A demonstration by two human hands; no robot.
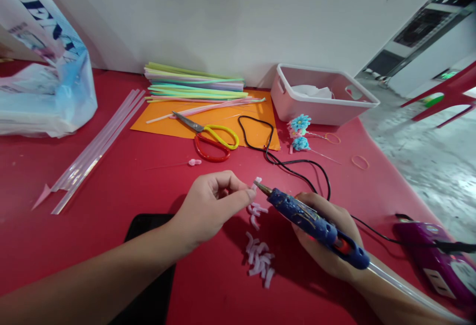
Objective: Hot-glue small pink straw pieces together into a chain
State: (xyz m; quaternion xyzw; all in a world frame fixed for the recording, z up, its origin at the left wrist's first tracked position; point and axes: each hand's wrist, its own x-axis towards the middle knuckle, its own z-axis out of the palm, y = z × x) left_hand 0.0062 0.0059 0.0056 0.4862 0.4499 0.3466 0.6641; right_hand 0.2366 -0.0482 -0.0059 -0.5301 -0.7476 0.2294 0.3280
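Observation:
Between thumb and forefinger, my left hand (211,206) pinches a short pale pink pipe cleaner piece (257,180). My right hand (330,233) is wrapped round a blue hot glue gun (305,216), with a clear glue stick (405,288) coming out of its back end. The gun's metal nozzle (262,188) points left and meets or nearly meets the pinched piece; I cannot tell if they touch. Below the hands lies a loose pile of short pale pipe cleaner pieces (260,260), with a smaller group (256,212) just above it.
Red-and-yellow-handled scissors (211,141) and pipe cleaners (197,84) lie on an orange envelope (163,117). Also around: glue sticks (100,141), a plastic bag (70,82), a pink basket (320,97), blue fluffy flowers (300,141), a black cord (297,164), a purple power strip (431,255), a black flat object (148,285).

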